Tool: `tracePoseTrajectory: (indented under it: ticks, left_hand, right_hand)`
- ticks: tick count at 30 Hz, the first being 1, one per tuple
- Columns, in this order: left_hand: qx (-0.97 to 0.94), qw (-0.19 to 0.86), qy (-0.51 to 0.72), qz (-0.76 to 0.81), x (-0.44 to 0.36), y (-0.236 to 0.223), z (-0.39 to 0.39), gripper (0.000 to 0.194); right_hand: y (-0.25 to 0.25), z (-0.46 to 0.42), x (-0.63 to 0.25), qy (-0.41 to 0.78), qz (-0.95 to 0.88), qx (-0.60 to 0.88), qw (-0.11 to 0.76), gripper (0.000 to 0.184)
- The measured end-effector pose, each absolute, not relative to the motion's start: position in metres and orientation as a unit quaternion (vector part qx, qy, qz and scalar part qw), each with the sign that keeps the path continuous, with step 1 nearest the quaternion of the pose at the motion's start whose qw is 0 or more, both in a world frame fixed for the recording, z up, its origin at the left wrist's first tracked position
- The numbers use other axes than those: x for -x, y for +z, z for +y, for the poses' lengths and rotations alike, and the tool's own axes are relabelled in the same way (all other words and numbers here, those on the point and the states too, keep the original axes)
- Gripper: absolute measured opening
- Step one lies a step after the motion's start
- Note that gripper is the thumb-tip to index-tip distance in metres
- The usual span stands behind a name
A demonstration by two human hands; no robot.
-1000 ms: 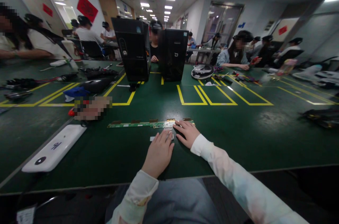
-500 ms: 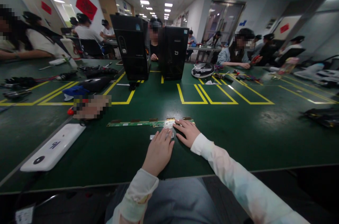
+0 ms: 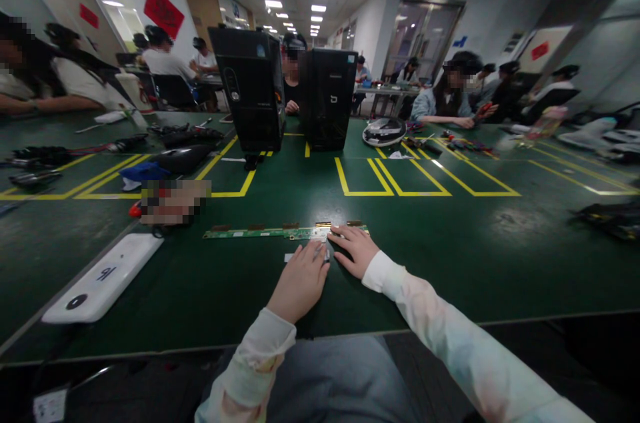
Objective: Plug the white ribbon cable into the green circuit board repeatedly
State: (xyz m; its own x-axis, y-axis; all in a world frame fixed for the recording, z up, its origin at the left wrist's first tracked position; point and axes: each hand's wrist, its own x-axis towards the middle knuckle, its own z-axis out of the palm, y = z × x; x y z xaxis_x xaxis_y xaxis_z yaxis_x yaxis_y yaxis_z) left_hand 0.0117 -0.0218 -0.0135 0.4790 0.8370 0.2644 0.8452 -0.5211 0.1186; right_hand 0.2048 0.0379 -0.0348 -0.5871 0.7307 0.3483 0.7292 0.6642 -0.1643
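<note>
A long thin green circuit board strip (image 3: 260, 233) lies flat on the green table (image 3: 450, 256) in front of me. My right hand (image 3: 356, 249) rests palm down with its fingertips on the strip's right end. My left hand (image 3: 300, 279) lies flat just below the strip, its fingers over a small pale flat piece (image 3: 289, 257) on the table. Neither hand grips anything that I can see.
A white flat device (image 3: 103, 278) lies at the left near the table edge. Two black computer towers (image 3: 253, 89) stand upright at the far middle. Dark tools and cables (image 3: 175, 143) lie at the left. Other people sit at the far sides.
Both hands stay on the strip and the pale piece; the left hand has crept slightly forward. The view has shifted a little.
</note>
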Motion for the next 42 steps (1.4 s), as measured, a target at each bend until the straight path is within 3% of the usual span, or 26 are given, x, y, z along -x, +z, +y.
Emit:
tracePoseTrajectory:
  ticks: [14, 27, 34, 42]
  left_hand:
    - [0.847, 0.039, -0.193, -0.493, -0.004, 0.0, -0.023, 0.041]
    - [0.76, 0.065, -0.207, -0.612, 0.117, -0.026, -0.041, 0.044]
    - [0.762, 0.074, -0.212, -0.608, 0.114, -0.024, -0.04, 0.041]
    - [0.759, 0.067, -0.225, -0.608, 0.115, -0.025, -0.04, 0.039]
  right_hand:
    - [-0.029, 0.034, -0.203, 0.003, -0.888, 0.423, 0.18, 0.046]
    - [-0.024, 0.033, -0.204, 0.014, -0.894, 0.422, 0.148, 0.048]
    - [-0.027, 0.031, -0.197, 0.001, -0.92, 0.336, 0.2, 0.043]
    - [-0.023, 0.028, -0.187, 0.019, -0.921, 0.36, 0.146, 0.05]
